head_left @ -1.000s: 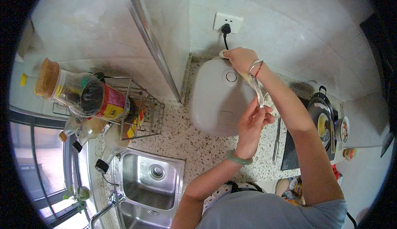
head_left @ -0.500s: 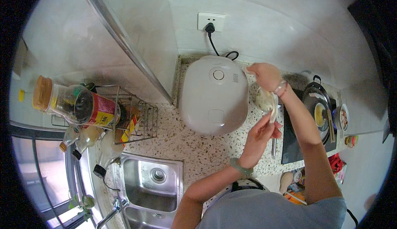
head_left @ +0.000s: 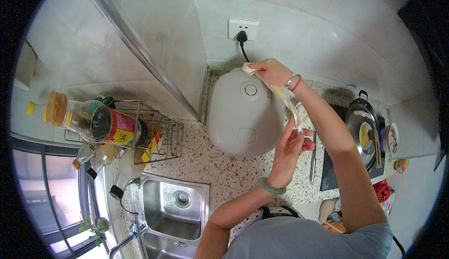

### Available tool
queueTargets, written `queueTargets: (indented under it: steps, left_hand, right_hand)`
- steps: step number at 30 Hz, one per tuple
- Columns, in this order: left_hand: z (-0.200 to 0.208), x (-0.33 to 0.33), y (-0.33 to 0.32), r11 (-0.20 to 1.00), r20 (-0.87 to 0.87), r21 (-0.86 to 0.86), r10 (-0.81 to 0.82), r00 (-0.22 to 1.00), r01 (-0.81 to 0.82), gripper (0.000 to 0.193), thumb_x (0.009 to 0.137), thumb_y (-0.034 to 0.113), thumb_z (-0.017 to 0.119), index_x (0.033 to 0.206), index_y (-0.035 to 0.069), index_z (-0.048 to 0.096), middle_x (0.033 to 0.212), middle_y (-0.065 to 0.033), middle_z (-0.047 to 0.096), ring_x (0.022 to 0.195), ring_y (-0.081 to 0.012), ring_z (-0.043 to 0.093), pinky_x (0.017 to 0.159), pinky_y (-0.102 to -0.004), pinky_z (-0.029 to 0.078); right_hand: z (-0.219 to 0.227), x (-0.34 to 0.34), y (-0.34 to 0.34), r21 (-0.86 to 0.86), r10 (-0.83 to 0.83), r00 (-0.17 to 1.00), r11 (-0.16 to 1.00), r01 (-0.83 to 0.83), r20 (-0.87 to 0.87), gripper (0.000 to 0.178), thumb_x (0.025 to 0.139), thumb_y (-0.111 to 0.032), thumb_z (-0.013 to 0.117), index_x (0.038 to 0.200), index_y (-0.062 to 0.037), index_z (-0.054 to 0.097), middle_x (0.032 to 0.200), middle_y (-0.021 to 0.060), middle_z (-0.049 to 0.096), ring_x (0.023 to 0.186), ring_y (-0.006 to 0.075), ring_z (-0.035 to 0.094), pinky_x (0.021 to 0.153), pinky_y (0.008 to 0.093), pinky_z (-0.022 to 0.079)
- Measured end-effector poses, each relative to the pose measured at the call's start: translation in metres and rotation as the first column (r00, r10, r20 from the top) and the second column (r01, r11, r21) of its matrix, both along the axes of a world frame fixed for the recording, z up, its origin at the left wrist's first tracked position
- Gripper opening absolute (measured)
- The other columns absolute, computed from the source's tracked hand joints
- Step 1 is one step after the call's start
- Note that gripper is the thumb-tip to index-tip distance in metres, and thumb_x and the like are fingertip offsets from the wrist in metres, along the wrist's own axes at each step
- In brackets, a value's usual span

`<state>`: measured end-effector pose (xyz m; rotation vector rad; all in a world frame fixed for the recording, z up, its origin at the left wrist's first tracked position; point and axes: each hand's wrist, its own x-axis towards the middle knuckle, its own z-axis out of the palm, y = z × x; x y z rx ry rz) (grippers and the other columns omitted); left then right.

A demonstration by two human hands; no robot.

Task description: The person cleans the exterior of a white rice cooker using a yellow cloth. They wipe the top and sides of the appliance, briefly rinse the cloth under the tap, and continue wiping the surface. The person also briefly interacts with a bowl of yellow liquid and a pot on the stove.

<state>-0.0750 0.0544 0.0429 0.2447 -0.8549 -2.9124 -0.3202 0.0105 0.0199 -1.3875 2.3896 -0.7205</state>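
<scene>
Between my hands stretches a long, limp, whitish strip (head_left: 278, 92), its kind unclear. My right hand (head_left: 275, 73), near the far edge of the rice cooker's lid, is closed on the strip's bunched end. My left hand (head_left: 291, 149), nearer to me by the cooker's right side, pinches the other end; its outer fingers are partly spread. By the left fingertips is a crumpled, pale, partly see-through mass (head_left: 303, 115), perhaps plastic film. Below the strip stands the rounded, light-grey rice cooker (head_left: 245, 118) with its lid shut.
Right of my hands, a lidded wok (head_left: 361, 121) sits on the black cooktop (head_left: 331, 177), beside a small bowl of food (head_left: 391, 137). A slim metal utensil (head_left: 313, 163) lies on the speckled counter (head_left: 206, 158). At left are a wire rack (head_left: 170, 140), bottles (head_left: 114, 123) and a steel sink (head_left: 175, 219).
My right hand has moved left and away from me over the cooker's far edge, drawing the strip out longer. The left hand has shifted slightly left. The view has also moved a little.
</scene>
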Motion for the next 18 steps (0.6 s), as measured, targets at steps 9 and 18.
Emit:
queueTargets:
  steps: [9,18]
  left_hand:
    - [0.006,-0.007,-0.009,0.997,-0.003,-0.022,-0.072,0.997,0.072,0.051,0.098,0.009,0.044,0.146,0.013,0.027,0.11,-0.0106,0.056,0.086,-0.0149,0.056,0.083,-0.032,0.049]
    - [0.0,-0.009,-0.009,1.0,0.017,0.024,0.011,1.0,-0.012,0.053,0.098,0.008,0.045,0.147,0.016,0.026,0.111,-0.0111,0.056,0.086,-0.0149,0.057,0.083,-0.0322,0.05]
  right_hand:
    - [0.013,0.007,0.018,0.137,-0.001,0.995,0.991,0.014,-0.096,0.034,0.086,-0.017,0.049,0.117,-0.0223,0.062,0.102,0.0163,0.065,0.086,0.0361,0.063,0.073,0.0407,0.05]
    - [0.024,0.007,-0.028,0.244,0.069,0.99,0.969,-0.037,-0.125,0.031,0.088,-0.014,0.052,0.118,-0.0173,0.061,0.096,0.0197,0.064,0.082,0.0333,0.064,0.074,0.035,0.049]
